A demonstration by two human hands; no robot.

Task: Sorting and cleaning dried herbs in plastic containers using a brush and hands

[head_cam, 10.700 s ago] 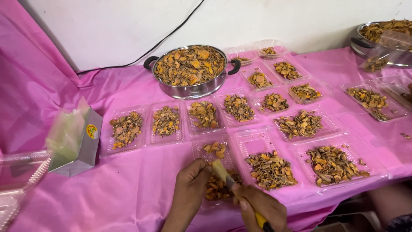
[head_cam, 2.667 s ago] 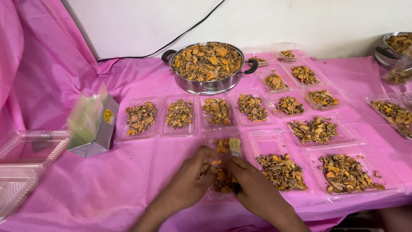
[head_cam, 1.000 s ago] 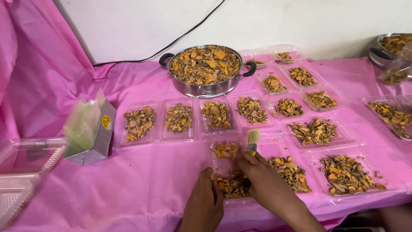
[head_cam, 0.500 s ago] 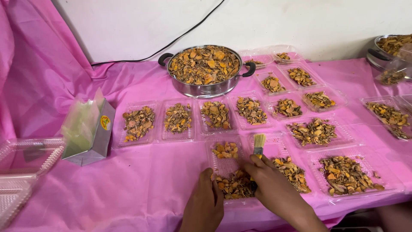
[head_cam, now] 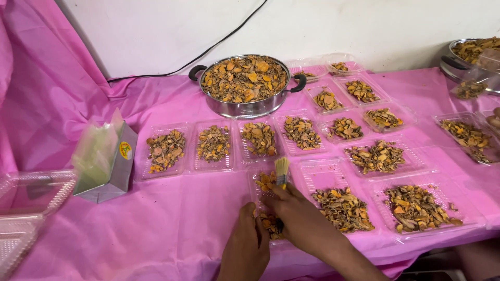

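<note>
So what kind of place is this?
Probably a small food-packing table, perhaps at home. A steel pan of yellow-brown pieces stands on a pink cloth, with rows of clear plastic trays holding portions.

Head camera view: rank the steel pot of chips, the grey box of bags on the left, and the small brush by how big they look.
1. steel pot, clearly the largest.
2. grey box, smaller, though it sits nearer the camera, so the gap is unsure.
3. brush, smallest, partly hidden by the right hand.

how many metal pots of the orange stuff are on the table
2. One pot stands at the back centre against the wall, full of orange-brown pieces. A second pot sits at the far right edge, partly cut off; more may lie out of view.
</note>
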